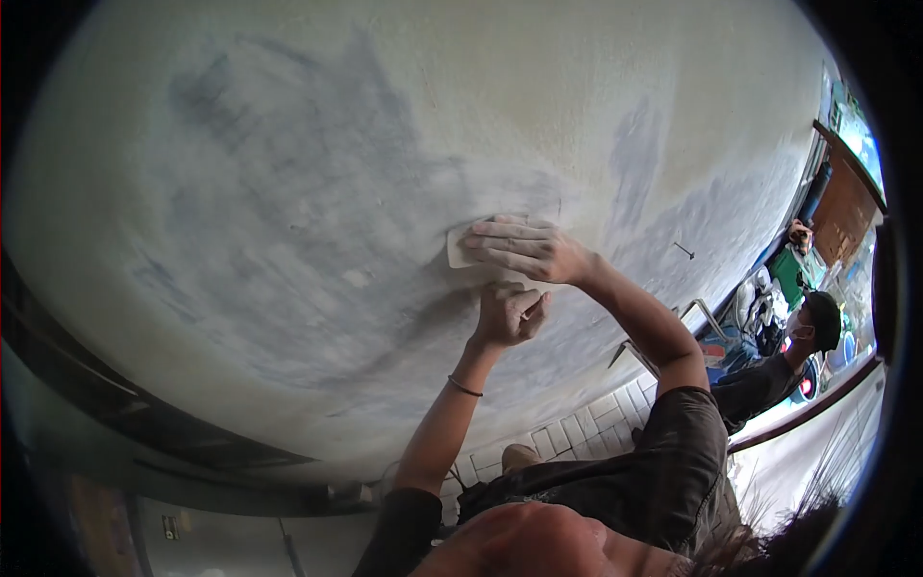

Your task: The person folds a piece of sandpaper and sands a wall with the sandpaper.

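My right hand [524, 248] presses a pale piece of sandpaper [457, 252] against the wall, its fingers laid over the sheet. One rounded end of the sheet shows past the fingertips; the rest is under the hand. Just below, my left hand [514, 313] is curled into a loose fist beside the wall, and I see nothing in it. Whitish dust coats the fingers of both hands. The cream wall [519, 87] carries large grey, smeared patches [317, 202] around and left of the hands. A dark band circles my left wrist.
A nail-like metal piece [684, 251] sticks out of the wall at right. Another person in a dark cap [823, 320] is at the far right, near bags and a green container [796, 274]. Pale floor tiles [596, 423] lie below, and a brown board [846, 202] stands behind.
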A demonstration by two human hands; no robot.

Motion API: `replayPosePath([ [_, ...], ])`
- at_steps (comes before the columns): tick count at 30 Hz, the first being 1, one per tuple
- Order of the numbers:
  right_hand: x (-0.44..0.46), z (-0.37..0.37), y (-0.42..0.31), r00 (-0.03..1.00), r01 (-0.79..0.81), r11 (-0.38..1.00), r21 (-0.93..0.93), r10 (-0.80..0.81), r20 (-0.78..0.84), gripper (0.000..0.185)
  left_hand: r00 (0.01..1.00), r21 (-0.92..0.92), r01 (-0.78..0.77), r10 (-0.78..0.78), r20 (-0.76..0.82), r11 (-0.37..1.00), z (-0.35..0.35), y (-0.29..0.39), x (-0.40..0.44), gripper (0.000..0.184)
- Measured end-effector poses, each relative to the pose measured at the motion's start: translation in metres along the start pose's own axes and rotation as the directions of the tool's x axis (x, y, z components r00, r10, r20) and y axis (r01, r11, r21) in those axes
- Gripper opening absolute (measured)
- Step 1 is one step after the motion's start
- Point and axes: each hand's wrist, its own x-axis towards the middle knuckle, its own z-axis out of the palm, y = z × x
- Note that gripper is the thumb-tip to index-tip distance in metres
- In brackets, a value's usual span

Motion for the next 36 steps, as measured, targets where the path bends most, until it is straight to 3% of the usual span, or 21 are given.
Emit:
replayPosePath([
  [4,0.022,-0.004,0.003,0.996,0.060,0.998,-0.013,-0.061,-0.069,0.037,0.995,0.030,-0.031,0.034,-0.095,0.999,0.007,-0.003,-0.001,0.046],
  [9,0.040,0.005,-0.005,0.984,0.062,0.998,-0.011,-0.063,-0.165,0.036,0.998,0.050,0.001,0.002,-0.066,0.999,0.005,-0.005,-0.003,0.042],
  [11,0.021,0.005,-0.006,0.991,0.009,1.000,-0.004,-0.010,-0.133,0.036,0.997,-0.032,0.000,-0.002,-0.079,1.000,0.008,-0.002,-0.003,0.045],
  [12,0.011,0.006,-0.006,0.990,0.037,0.999,0.020,-0.034,-0.134,0.036,0.995,-0.006,0.013,-0.014,-0.100,1.000,0.008,-0.001,-0.006,0.045],
  [14,0.005,0.003,0.005,0.996,0.040,0.994,-0.104,-0.048,-0.076,0.037,0.991,0.047,-0.053,0.059,-0.123,0.997,0.006,-0.003,0.001,0.044],
  [15,0.018,0.002,0.007,0.995,0.059,0.992,-0.108,-0.067,-0.077,0.037,0.996,0.053,0.014,-0.009,-0.093,0.998,0.003,0.001,-0.001,0.044],
  [18,0.037,-0.012,0.004,0.993,-0.002,0.997,-0.076,-0.007,-0.117,0.037,0.994,0.032,-0.039,0.042,-0.103,0.999,0.005,0.001,0.004,0.045],
  [20,0.052,-0.015,0.002,0.990,0.015,0.999,-0.032,-0.020,-0.141,0.039,0.997,-0.026,0.046,-0.047,-0.062,0.999,0.006,0.004,0.002,0.046],
  [24,0.030,-0.005,0.000,0.988,0.013,0.999,-0.033,-0.018,-0.156,0.040,0.994,0.036,0.034,-0.030,-0.101,0.999,0.007,0.003,0.006,0.045],
  [26,0.013,0.006,0.000,0.987,-0.002,0.999,0.054,0.011,-0.158,0.039,0.989,0.041,0.033,-0.027,-0.144,0.999,0.008,0.004,-0.001,0.044],
  [28,0.010,0.008,0.003,0.988,0.041,0.998,-0.054,-0.049,-0.143,0.038,0.995,0.047,0.000,0.005,-0.103,0.999,0.008,0.002,0.002,0.043],
  [30,0.021,-0.001,0.003,0.991,0.003,1.000,-0.019,-0.006,-0.136,0.039,0.993,0.082,-0.033,0.042,-0.114,0.996,0.009,-0.003,0.001,0.044],
  [36,0.059,-0.013,0.006,0.992,0.069,0.997,-0.018,-0.071,-0.108,0.041,0.995,0.106,0.080,-0.073,-0.065,0.991,0.006,0.004,-0.001,0.043],
])
